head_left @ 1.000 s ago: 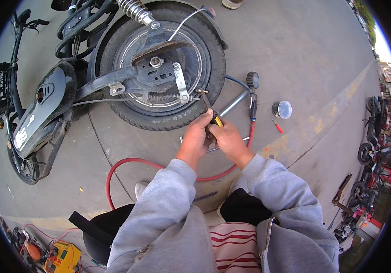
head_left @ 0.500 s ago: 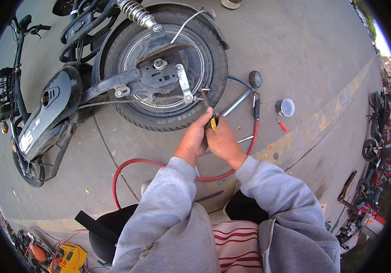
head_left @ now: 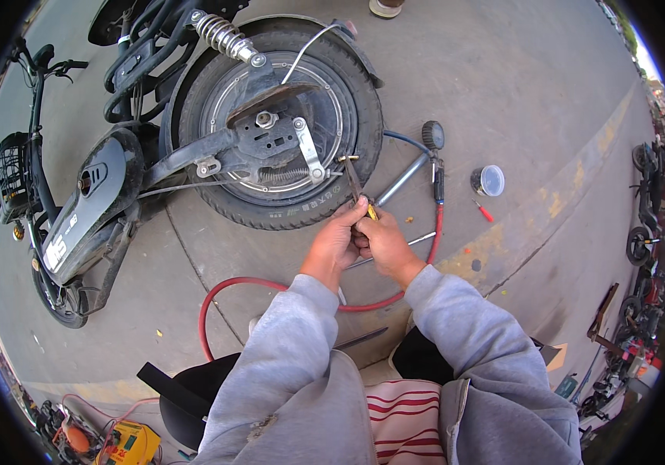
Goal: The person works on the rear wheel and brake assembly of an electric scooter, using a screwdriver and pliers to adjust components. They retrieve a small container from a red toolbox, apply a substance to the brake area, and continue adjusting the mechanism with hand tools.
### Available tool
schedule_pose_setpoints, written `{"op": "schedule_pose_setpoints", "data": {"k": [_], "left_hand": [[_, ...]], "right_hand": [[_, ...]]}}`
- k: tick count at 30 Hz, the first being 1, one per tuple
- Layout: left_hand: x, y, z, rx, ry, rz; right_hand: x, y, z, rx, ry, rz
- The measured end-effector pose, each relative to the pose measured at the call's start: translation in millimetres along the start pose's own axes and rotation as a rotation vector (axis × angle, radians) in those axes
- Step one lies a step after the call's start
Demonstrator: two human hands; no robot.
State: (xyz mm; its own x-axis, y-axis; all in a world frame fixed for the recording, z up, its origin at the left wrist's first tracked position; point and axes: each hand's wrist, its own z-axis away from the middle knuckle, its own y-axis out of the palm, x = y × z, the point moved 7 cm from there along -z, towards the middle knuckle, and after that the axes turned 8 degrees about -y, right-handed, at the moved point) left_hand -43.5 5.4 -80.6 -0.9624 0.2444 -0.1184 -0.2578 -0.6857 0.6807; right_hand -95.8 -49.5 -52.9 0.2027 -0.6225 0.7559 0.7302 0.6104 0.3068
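My left hand and my right hand are closed together just below the scooter's rear wheel. Between them is a pair of pliers with dark, narrow jaws and a yellow-and-black handle, gripped by both hands. My fingers hide most of the handles. The jaws reach over the tire's edge, and their tip meets a small brass-coloured piece by the rim. Left of that sit the brake lever arm and its spring.
The electric scooter lies at the left. A red hose curls below my hands up to a pressure gauge. To the right are a round tub and a small red-handled screwdriver. A yellow machine stands lower left.
My view has shifted slightly. My right hand has turned and curled tighter around the handles, showing more of the pliers' jaws. The tip stays at the brass-coloured piece.
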Motion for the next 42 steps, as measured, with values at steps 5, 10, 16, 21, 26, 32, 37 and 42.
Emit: {"op": "schedule_pose_setpoints", "data": {"k": [5, 10, 16, 21, 26, 32, 37, 42], "left_hand": [[-2.7, 0.6, 0.1, -0.068, 0.094, -0.061], [-5.7, 5.8, 7.2, -0.194, 0.201, -0.077], [-8.6, 13.4, 16.2, -0.326, 0.287, -0.096], [-12.3, 18.1, 21.5, -0.417, 0.361, -0.125], [-32.5, 60.5, 47.8, -0.587, 0.712, -0.462], [-64.1, 106.9, 72.0, -0.450, 0.763, -0.615], [-55.2, 131.4, 89.0, -0.224, 0.848, -0.391], [-58.5, 151.4, 101.4, 0.008, 0.867, -0.494]], "right_hand": [[-2.8, -0.3, -1.6, 0.072, 0.029, -0.091], [-8.0, 0.6, -4.2, 0.116, 0.051, -0.173], [-7.6, 2.2, -3.0, 0.144, 0.054, -0.259], [-9.5, 2.5, 0.3, 0.187, 0.085, -0.310], [7.6, 0.7, -0.2, 0.150, 0.022, -0.574], [72.9, 15.9, 13.1, 0.503, -0.009, -0.597], [127.2, -14.0, 56.8, 0.611, 0.101, -0.411], [144.4, -63.6, 98.1, 0.530, -0.066, -0.045]]}}
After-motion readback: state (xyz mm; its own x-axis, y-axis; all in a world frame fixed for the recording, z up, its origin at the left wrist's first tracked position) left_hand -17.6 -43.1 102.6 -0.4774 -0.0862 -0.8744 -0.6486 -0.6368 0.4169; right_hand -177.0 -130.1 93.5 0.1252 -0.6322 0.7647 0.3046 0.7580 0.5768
